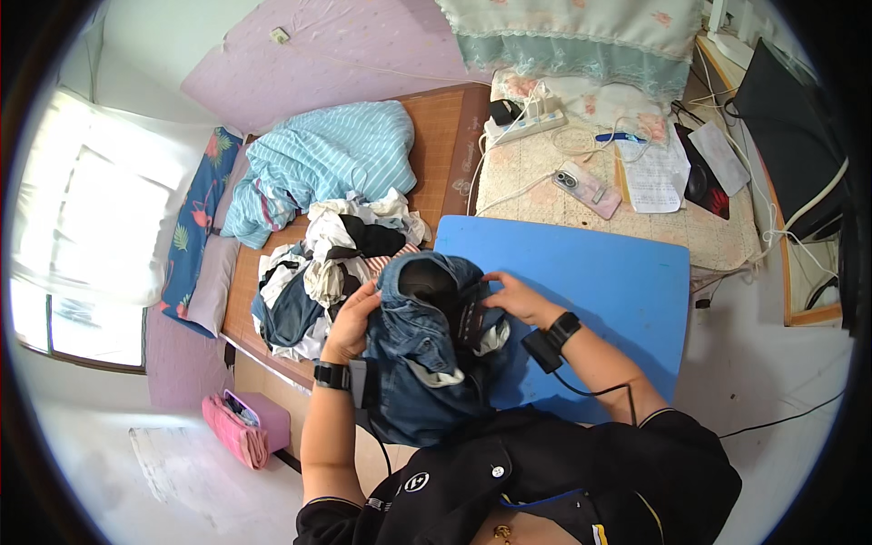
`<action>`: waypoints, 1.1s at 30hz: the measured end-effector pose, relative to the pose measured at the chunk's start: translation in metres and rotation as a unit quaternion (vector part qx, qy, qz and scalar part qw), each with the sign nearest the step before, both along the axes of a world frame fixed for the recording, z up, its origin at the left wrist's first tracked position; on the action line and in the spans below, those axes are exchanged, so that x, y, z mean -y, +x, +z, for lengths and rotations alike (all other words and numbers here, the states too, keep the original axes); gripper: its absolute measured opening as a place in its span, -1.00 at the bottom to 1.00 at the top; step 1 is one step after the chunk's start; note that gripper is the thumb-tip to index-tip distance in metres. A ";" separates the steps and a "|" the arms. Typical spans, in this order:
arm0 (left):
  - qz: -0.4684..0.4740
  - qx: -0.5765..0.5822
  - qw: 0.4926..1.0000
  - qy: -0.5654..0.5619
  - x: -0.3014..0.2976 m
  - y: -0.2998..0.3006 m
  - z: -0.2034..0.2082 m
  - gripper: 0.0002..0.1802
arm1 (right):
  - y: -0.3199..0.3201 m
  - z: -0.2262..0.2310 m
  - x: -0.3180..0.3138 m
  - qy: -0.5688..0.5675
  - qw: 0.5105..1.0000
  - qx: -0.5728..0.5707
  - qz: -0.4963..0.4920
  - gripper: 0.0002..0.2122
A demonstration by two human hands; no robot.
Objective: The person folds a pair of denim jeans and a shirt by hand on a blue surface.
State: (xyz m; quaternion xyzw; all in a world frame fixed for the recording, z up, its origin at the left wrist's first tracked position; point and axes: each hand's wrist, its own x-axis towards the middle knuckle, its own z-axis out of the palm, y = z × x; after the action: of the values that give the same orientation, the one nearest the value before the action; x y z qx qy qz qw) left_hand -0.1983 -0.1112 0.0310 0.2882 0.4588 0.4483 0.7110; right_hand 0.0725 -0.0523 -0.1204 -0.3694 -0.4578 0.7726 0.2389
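Observation:
A pair of blue jeans hangs bunched between my hands, over the left edge of the blue table. The waist opening faces up and shows a dark inside. Whitish cloth pokes out at the front and at the right side. My left hand is closed on the left edge of the waistband. On the other side, my right hand pinches the dark right edge of the opening. How far the legs reach down is hidden by the bunched cloth and my body.
A heap of mixed clothes lies on the bed mat, beside a light blue striped quilt. Beyond the blue table, a cloth-covered desk holds a phone, papers and a power strip. Cables run from black wrist devices on both forearms.

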 end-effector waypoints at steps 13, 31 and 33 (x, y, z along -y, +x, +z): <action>-0.082 -0.647 0.697 0.297 0.006 -0.033 -0.061 -0.47 | 0.039 -0.026 0.045 -0.217 0.956 -0.045 -0.191 -0.58; -0.346 -0.776 0.441 0.288 0.015 0.024 -0.049 -0.36 | -0.027 0.028 0.040 0.539 0.724 0.366 0.227 -0.58; -0.342 -0.788 0.421 0.293 0.016 0.007 -0.046 -0.45 | -0.014 0.030 0.031 0.526 0.727 0.378 0.227 -0.57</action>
State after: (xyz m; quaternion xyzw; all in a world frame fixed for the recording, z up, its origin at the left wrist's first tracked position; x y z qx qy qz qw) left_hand -0.1914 -0.1274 -0.0149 0.8395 0.5231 -0.1468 0.0065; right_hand 0.0580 -0.0829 -0.0907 -0.3312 -0.9134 0.2359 0.0191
